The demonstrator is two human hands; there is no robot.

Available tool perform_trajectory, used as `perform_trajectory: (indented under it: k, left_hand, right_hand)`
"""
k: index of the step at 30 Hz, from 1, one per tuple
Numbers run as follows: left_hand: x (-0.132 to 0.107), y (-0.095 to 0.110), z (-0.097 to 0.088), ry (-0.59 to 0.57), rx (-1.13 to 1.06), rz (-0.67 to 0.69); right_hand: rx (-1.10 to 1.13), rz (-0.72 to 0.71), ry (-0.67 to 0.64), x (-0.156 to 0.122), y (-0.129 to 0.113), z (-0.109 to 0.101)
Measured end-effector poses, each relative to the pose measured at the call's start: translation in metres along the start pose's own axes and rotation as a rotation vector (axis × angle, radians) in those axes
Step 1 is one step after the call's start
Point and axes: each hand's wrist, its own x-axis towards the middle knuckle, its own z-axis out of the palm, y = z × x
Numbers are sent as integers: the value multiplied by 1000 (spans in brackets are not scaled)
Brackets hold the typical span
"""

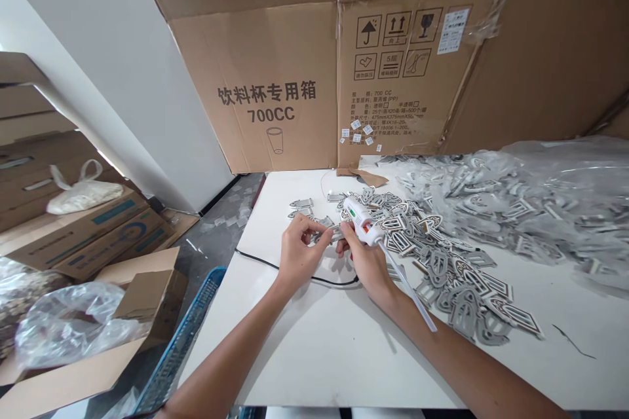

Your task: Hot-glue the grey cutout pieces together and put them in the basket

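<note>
My right hand [366, 262] is wrapped round a white hot glue gun [358, 212], its nozzle end pointing away from me. A long translucent glue stick [410, 291] sticks out of its back end over my right forearm. Between thumb and fingers, my left hand [301, 245] pinches a small flat grey cut-out piece [337, 234]. That piece lies close beside the gun, and my right fingers partly hide it. A few similar cut-out pieces [301, 203] lie on the white table just beyond my left hand.
A large heap of flat cut-outs [442, 262] covers the table's right side, with clear plastic bags [545, 190] behind. A black cord [263, 262] crosses the white table [304, 347]. Cardboard [280, 52] walls the back. A blue basket [189, 334] and open carton [157, 301] stand left.
</note>
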Motion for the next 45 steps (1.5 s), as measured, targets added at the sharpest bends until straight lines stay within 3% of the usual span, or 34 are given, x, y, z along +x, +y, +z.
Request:
perform_trajectory:
  k: [5,10,12,14,17,19,22,24,32,45]
  left_hand:
    - [-2,1,1,42,34,74]
    - [-3,-2,4,60,88,190]
    - [-4,-2,4,11,46,119]
    - [-4,-2,3,-110,-46,-43]
    - [-1,-3,1,-244,-211,-237]
    - [4,-5,-2,-169,-310,-295]
    - [13,-12,-7,38,-451,-355]
    - [17,-17,-10,101,-532,-386]
    - [16,-17,-11,56,-530,-372]
    - [15,-10,-10,39,-612,-373]
  right_hand:
    - [22,-5,-3,-1,-1,1]
    - [199,86,5,-3,-5,4]
    - [274,131,1,-2,-5,6]
    - [313,151,-7,-1,-4,6]
    - [215,112,4,0,-2,4]
    - [104,67,15,-1,-4,2]
    - [-7,12,-19,-7,-14,2]
    - [-44,5,-60,-13,-21,4]
    - [-48,36,-168,-19,-10,8]
    - [-113,1,-124,-17,-7,9]
